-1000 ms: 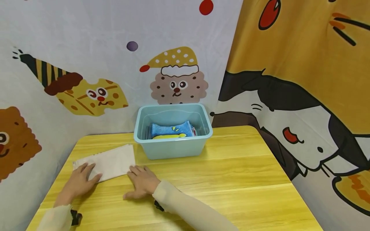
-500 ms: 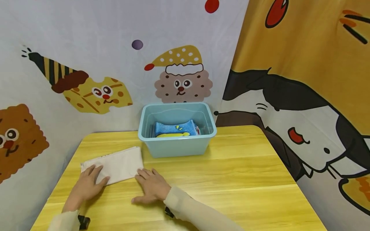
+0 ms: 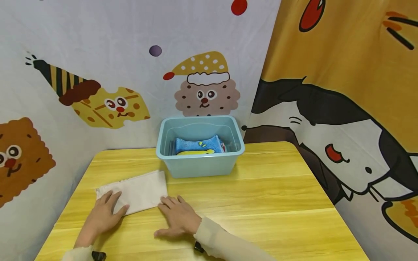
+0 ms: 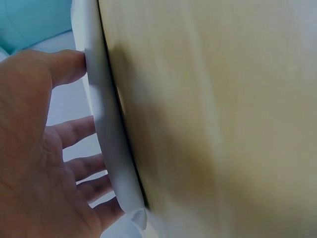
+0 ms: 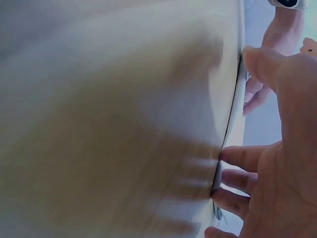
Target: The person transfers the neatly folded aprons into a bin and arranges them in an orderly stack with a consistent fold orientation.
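Observation:
A folded white cloth (image 3: 143, 192) lies flat on the table, a little slanted, in front of the bin and to its left. My left hand (image 3: 106, 214) rests on its left part, fingers spread over the top and thumb near the front edge. In the left wrist view those fingers (image 4: 81, 168) touch the cloth along its thick folded edge. At the cloth's right front corner, the fingertips of my right hand (image 3: 179, 217) touch its edge, with the thumb stretched out over the table. The right wrist view shows the right fingers (image 5: 237, 181) extended against that edge.
Behind the cloth, a light blue plastic bin (image 3: 199, 166) stands near the table's back edge. Inside it lie a blue fuzzy item (image 3: 197, 145), a yellow item (image 3: 196, 152) and other partly hidden things. A printed cartoon curtain (image 3: 114, 36) hangs behind the wooden table (image 3: 277, 195).
The cloth has slid toward me and slightly right across the table, both hands moving along with it. The bin stays in place; the head view shifted a little earlier.

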Demonstrator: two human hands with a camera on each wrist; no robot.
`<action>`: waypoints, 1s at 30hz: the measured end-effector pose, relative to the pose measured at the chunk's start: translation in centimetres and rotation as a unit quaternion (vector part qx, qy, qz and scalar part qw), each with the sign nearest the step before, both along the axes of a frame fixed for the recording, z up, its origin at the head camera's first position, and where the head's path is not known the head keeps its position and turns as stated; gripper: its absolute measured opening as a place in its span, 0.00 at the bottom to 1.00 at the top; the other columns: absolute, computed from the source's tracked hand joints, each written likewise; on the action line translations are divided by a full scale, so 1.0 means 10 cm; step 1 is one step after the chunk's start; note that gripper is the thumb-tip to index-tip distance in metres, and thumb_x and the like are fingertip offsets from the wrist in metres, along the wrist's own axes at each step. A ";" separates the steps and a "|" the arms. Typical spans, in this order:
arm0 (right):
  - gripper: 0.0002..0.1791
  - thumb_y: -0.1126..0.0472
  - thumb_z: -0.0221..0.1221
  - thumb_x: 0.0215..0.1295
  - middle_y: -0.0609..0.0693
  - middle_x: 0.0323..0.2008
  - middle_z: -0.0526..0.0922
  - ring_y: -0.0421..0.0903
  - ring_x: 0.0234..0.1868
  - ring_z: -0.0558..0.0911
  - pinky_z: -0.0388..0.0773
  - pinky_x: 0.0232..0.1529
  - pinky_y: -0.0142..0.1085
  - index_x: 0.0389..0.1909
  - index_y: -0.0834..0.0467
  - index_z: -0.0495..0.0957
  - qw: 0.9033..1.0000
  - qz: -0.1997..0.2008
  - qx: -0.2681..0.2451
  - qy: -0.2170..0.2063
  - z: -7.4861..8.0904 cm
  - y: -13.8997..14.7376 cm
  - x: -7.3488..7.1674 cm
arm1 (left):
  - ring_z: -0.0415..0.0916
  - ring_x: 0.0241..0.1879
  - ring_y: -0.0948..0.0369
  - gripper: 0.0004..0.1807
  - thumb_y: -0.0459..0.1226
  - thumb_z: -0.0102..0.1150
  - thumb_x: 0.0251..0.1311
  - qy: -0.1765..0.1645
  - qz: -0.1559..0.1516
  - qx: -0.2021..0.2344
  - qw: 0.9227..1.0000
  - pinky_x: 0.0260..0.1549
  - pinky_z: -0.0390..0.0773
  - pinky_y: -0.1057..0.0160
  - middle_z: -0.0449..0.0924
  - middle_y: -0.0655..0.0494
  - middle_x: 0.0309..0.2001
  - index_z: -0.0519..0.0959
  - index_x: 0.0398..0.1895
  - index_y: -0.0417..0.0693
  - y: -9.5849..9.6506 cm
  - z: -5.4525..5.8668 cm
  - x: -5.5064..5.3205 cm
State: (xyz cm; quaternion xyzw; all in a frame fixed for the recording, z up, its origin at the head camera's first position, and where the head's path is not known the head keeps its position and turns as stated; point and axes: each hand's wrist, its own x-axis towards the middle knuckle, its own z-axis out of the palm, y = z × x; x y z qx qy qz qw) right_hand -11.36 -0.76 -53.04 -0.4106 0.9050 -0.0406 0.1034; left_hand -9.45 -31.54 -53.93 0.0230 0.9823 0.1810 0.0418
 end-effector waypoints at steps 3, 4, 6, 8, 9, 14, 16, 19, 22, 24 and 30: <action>0.52 0.17 0.43 0.64 0.44 0.81 0.57 0.44 0.80 0.59 0.60 0.79 0.49 0.80 0.46 0.59 1.000 0.003 -0.001 0.003 -0.01 0.06 0.04 | 0.56 0.67 0.23 0.43 0.61 0.56 0.70 0.003 -0.001 -0.004 1.000 0.58 0.67 0.23 0.56 0.22 0.72 0.66 0.73 0.35 0.05 -0.01 0.03; 0.52 0.17 0.43 0.64 0.44 0.81 0.57 0.44 0.80 0.60 0.60 0.79 0.49 0.80 0.46 0.59 1.000 0.005 0.000 0.004 -0.01 0.08 0.05 | 0.57 0.67 0.24 0.43 0.60 0.56 0.69 0.004 -0.002 -0.005 1.000 0.58 0.67 0.24 0.56 0.22 0.72 0.67 0.72 0.35 0.07 0.00 0.04; 0.52 0.17 0.43 0.64 0.44 0.81 0.57 0.44 0.80 0.60 0.60 0.79 0.49 0.80 0.46 0.59 1.000 0.006 0.001 0.007 0.00 0.11 0.08 | 0.57 0.67 0.23 0.43 0.60 0.57 0.69 0.006 -0.002 -0.006 1.000 0.58 0.67 0.24 0.57 0.22 0.72 0.68 0.72 0.35 0.11 0.01 0.06; 0.52 0.17 0.42 0.64 0.45 0.81 0.57 0.44 0.80 0.60 0.60 0.79 0.50 0.80 0.46 0.59 1.000 0.008 0.000 0.007 -0.01 0.15 0.11 | 0.58 0.67 0.24 0.43 0.60 0.58 0.68 0.009 -0.003 -0.007 1.000 0.58 0.68 0.24 0.58 0.22 0.71 0.68 0.71 0.34 0.15 0.03 0.08; 0.52 0.17 0.43 0.64 0.45 0.81 0.57 0.44 0.80 0.60 0.60 0.79 0.50 0.80 0.46 0.59 1.000 0.009 -0.002 0.008 -0.01 0.16 0.12 | 0.58 0.67 0.24 0.42 0.59 0.59 0.68 0.010 -0.004 -0.007 1.000 0.58 0.68 0.24 0.58 0.22 0.71 0.69 0.71 0.34 0.17 0.04 0.10; 0.51 0.17 0.42 0.64 0.43 0.81 0.57 0.43 0.80 0.60 0.59 0.79 0.49 0.80 0.45 0.58 1.000 0.012 -0.010 0.003 -0.01 0.27 0.18 | 0.59 0.66 0.24 0.43 0.60 0.59 0.68 0.009 -0.007 -0.010 1.000 0.58 0.69 0.25 0.60 0.22 0.71 0.69 0.71 0.35 0.26 0.07 0.16; 0.50 0.18 0.43 0.65 0.43 0.81 0.57 0.43 0.80 0.60 0.60 0.79 0.50 0.80 0.45 0.59 1.000 0.010 -0.018 -0.005 -0.01 0.32 0.20 | 0.60 0.66 0.25 0.43 0.61 0.58 0.67 0.005 -0.007 -0.012 1.000 0.57 0.70 0.26 0.60 0.22 0.71 0.69 0.71 0.36 0.30 0.07 0.17; 0.49 0.19 0.45 0.65 0.43 0.81 0.57 0.43 0.80 0.60 0.61 0.79 0.51 0.79 0.45 0.60 0.999 0.009 -0.031 -0.014 -0.01 0.39 0.24 | 0.61 0.66 0.25 0.44 0.62 0.58 0.67 0.000 -0.006 -0.014 1.000 0.57 0.71 0.27 0.61 0.23 0.71 0.69 0.71 0.36 0.35 0.09 0.20; 0.49 0.20 0.45 0.66 0.43 0.81 0.57 0.43 0.80 0.59 0.61 0.78 0.52 0.79 0.46 0.60 0.999 0.008 -0.036 -0.019 0.01 0.45 0.26 | 0.62 0.66 0.25 0.43 0.62 0.58 0.67 0.000 -0.006 -0.016 1.000 0.56 0.71 0.27 0.62 0.23 0.70 0.70 0.70 0.36 0.40 0.11 0.23; 0.49 0.20 0.45 0.66 0.43 0.81 0.57 0.43 0.80 0.59 0.61 0.78 0.51 0.79 0.45 0.60 0.999 0.009 -0.032 -0.016 0.01 0.48 0.27 | 0.62 0.66 0.25 0.43 0.62 0.59 0.66 -0.002 -0.005 -0.021 1.000 0.56 0.72 0.27 0.63 0.23 0.69 0.71 0.70 0.36 0.44 0.12 0.25; 0.49 0.19 0.43 0.66 0.43 0.80 0.58 0.43 0.80 0.61 0.60 0.79 0.50 0.79 0.47 0.61 1.000 0.016 -0.022 -0.008 0.02 0.56 0.34 | 0.64 0.66 0.27 0.43 0.62 0.60 0.65 -0.009 -0.003 -0.028 1.000 0.57 0.72 0.28 0.65 0.25 0.69 0.72 0.69 0.37 0.52 0.12 0.31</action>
